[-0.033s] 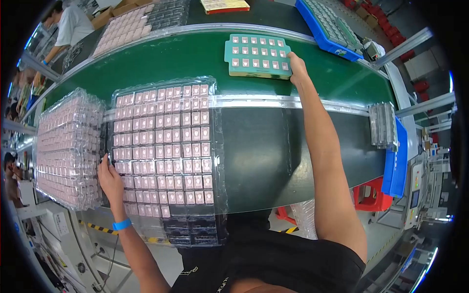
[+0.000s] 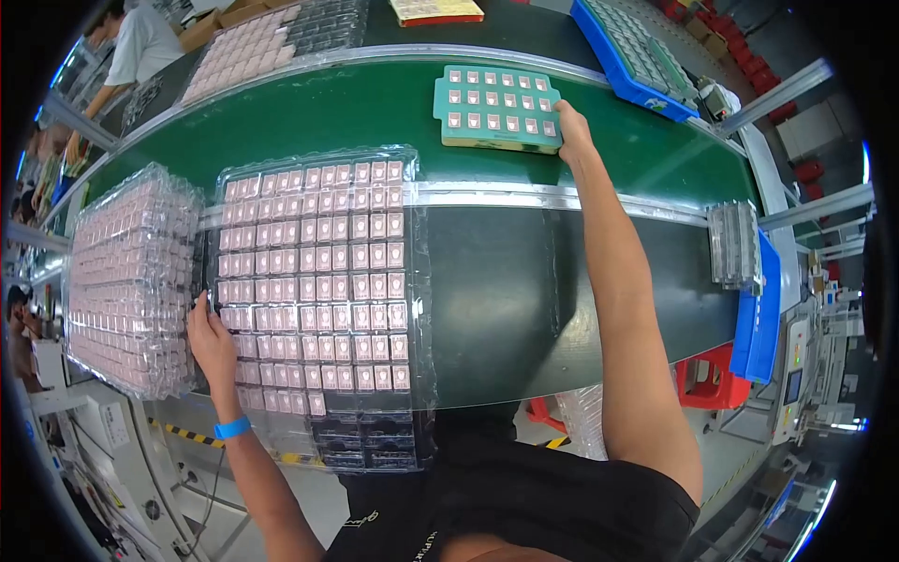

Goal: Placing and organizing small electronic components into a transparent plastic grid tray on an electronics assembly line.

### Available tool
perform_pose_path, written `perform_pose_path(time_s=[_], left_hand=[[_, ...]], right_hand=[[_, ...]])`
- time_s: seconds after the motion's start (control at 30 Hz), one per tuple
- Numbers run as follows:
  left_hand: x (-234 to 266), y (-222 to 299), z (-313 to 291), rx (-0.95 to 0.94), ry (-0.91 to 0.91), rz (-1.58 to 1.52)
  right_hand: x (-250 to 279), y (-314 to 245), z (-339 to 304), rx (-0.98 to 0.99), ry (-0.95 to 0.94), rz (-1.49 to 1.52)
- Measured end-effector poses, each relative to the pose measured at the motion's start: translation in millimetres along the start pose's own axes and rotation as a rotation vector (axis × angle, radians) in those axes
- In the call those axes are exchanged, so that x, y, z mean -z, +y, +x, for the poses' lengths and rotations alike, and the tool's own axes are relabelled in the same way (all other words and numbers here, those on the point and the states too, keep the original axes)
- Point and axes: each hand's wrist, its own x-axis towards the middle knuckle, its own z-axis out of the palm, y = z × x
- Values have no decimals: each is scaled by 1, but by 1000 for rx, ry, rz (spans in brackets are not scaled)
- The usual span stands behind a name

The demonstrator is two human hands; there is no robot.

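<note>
My right hand (image 2: 575, 129) is closed on the right end of a teal tray (image 2: 498, 133), thumb on top. Small pale pink pieces fill its rows of square pockets, and it is over the green belt. My left hand (image 2: 213, 345) touches the left edge of a clear plastic blister tray (image 2: 421, 309), fingers stretched and thumb apart. Rows of pale pink square pieces (image 2: 325, 288) fill most of that tray. Several pockets at its near right end hold no pieces. Close on the left stands a stack of similar filled clear trays (image 2: 136, 281).
A metal rail (image 2: 496, 194) separates the green belt (image 2: 309, 108) from the dark worktop (image 2: 487, 300). Blue bins (image 2: 623, 66) stand at the far right, with clear trays (image 2: 733, 245) near the right edge. A red stool (image 2: 714, 377) is below. A co-worker (image 2: 140, 47) works at far left.
</note>
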Motion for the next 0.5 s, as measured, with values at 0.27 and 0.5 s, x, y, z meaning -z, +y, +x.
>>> perform_pose_path(time_s=[0.27, 0.5], left_hand=[[6, -1, -1, -76, 42, 27], [-5, -5, 4, -118, 64, 18]], right_hand=[[-6, -2, 8, -47, 8, -230], [12, 2, 19, -2, 73, -411]])
